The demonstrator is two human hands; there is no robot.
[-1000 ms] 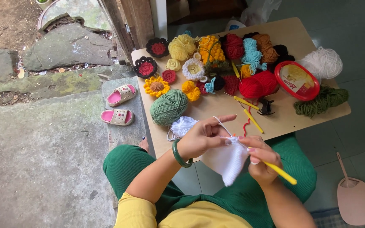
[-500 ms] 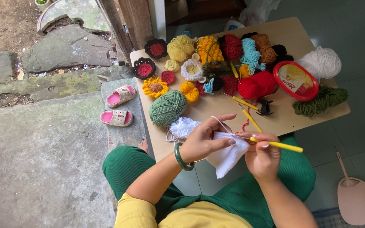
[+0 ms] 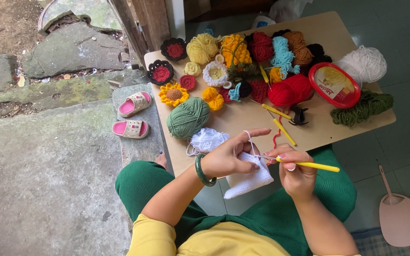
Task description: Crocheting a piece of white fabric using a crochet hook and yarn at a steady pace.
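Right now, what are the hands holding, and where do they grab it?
The left hand pinches the white crochet piece at its top edge. The right hand grips the yellow-handled crochet hook near its metal end.

The white crochet piece (image 3: 248,179) between both hands is soft, fuzzy yarn. The crochet hook (image 3: 304,165) has a smooth yellow plastic handle and a thin shiny metal tip. Beyond the hands, the table (image 3: 247,118) is smooth matt wood.
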